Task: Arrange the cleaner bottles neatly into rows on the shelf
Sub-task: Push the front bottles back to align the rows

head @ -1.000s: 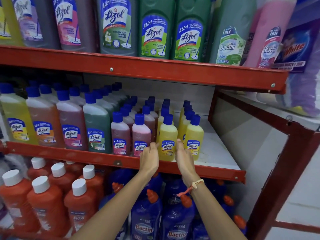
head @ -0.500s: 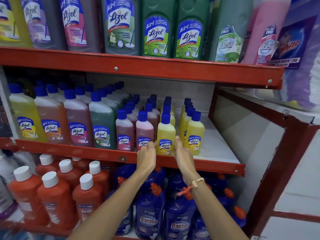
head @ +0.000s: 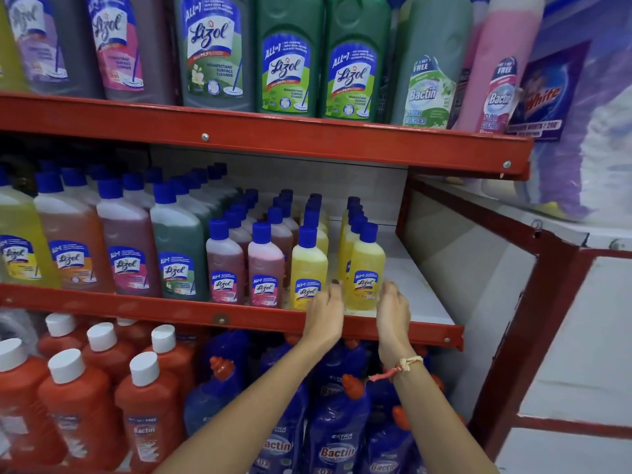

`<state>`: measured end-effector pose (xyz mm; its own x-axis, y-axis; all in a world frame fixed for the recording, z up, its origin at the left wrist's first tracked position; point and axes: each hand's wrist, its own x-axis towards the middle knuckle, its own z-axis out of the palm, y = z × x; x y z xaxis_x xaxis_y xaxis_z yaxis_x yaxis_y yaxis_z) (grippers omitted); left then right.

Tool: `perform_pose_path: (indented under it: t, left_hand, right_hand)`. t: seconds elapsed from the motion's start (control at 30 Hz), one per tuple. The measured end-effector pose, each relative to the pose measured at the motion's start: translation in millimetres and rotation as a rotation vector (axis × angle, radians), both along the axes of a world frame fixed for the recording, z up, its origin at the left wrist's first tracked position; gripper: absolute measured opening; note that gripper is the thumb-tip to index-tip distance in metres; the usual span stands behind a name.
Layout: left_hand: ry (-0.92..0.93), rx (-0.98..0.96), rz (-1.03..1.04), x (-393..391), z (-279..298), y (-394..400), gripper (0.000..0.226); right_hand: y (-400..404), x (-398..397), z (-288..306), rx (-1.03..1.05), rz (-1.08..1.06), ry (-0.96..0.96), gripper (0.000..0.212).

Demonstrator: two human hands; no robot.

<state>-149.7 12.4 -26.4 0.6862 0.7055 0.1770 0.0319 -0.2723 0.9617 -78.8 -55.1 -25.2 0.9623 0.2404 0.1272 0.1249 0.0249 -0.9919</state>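
A: Which bottle is flanked by the hands?

B: The front yellow bottle (head: 365, 265) of the rightmost row, mid shelf (head: 403, 328). Blue cap, clear body w/ yellow liquid, blue-and-yellow Lizol label. It stands upright just behind the red front lip.

A: Grip state?

B: Left hand (head: 325, 311) is held open at the bottle's left side, fingertips up by the label; the neighbouring yellow bottle (head: 307, 268) is partly covered by it. Right hand (head: 393, 309) is held open at the bottle's right side, palm turned inward. Nothing is clasped; whether skin meets plastic can't be told. A cord bracelet (head: 400, 367) is worn on the right wrist.

A: Rest of that shelf?

B: Small bottles are lined in rows running front to back: two pinkish rows (head: 265, 265), then two yellow. Bigger Lizol bottles (head: 130, 254) are ranged to the left: yellow, orange, pink, green. A bare white patch is seen right of the yellow rows.

A: Surroundings?

B: Red metal rack w/ white boards. Large Lizol & Bactin bottles (head: 284, 59) are stood on the top shelf. Below, orange bottles w/ white caps (head: 78, 415) at left, blue Bactin bottles (head: 335, 436) at right. White tiled wall to the right.
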Motion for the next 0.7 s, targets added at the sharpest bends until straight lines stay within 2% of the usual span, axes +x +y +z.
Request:
perform_pose_path:
  t: [0.13, 0.27, 0.4, 0.7]
  left_hand:
    - [0.08, -0.034, 0.006, 21.5, 9.0, -2.3, 0.041]
    - [0.106, -0.011, 0.029, 30.5, 5.2, -5.4, 0.047]
    - [0.061, -0.001, 0.065, 26.3, 3.9, -7.0, 0.047]
    - [0.009, 0.039, 0.112, -3.2, 1.9, -10.7, 0.043]
  right_hand:
    - [-4.7, 23.7, -4.9, -0.063, 0.109, 0.02, 0.049]
    - [0.0, 32.2, -12.8, -0.188, 0.159, -0.085, 0.064]
    - [-3.6, 29.6, -13.9, -0.184, 0.155, -0.071, 0.06]
    - [-5.4, 13.1, -20.1, -0.145, 0.218, -0.031, 0.064]
